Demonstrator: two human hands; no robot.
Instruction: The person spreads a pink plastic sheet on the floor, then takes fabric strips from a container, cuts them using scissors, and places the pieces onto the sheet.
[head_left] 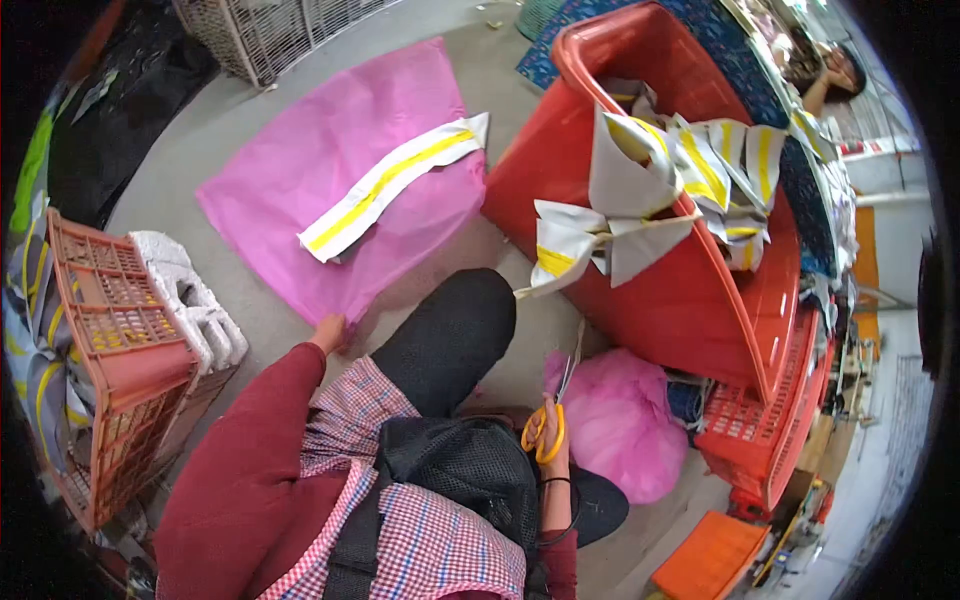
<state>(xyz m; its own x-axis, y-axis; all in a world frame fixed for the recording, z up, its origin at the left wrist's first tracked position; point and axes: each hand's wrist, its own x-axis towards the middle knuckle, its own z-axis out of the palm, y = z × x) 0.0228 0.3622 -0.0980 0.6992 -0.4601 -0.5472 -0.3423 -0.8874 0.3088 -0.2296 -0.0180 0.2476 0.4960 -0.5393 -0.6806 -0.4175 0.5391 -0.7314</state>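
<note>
My left hand pinches the near corner of a pink sheet spread on the floor. Across the sheet lies a grey-white strip with a yellow stripe. My right hand is closed round the orange handles of a pair of scissors, whose blades point up and away from me. Beside the scissors rests a bunched pink bundle. More striped strips hang over the rim of a tilted red tub.
On the left stands an orange crate of striped pieces, with a white foam block against it. A wire crate is at the top. At right are a red basket and an orange box. A person is at upper right.
</note>
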